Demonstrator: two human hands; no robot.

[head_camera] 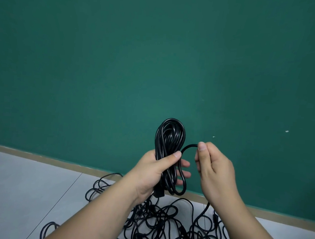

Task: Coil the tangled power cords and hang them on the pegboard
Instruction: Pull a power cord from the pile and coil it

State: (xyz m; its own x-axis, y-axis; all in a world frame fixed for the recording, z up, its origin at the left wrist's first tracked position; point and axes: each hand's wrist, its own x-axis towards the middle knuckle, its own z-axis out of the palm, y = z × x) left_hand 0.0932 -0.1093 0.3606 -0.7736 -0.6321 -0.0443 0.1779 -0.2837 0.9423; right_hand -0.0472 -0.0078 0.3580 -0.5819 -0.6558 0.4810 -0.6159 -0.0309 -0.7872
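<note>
A black power cord wound into a long upright coil [170, 137] is gripped around its middle by my left hand [155, 172], thumb across the front and fingers behind. A black plug end sticks out below that palm. To the right, my right hand [212, 169] pinches a loose loop of the same cord [188, 146] between thumb and fingertips, level with the coil's middle. The cord runs down from this hand to a tangled heap of black cords [164, 226] on the floor below both hands. No pegboard is in view.
A green wall [138, 62] fills the upper view, with a tan baseboard [38, 156] along its foot. The floor is light grey tile [18, 184]. Cord loops spread left toward [99, 188] and to the lower left edge.
</note>
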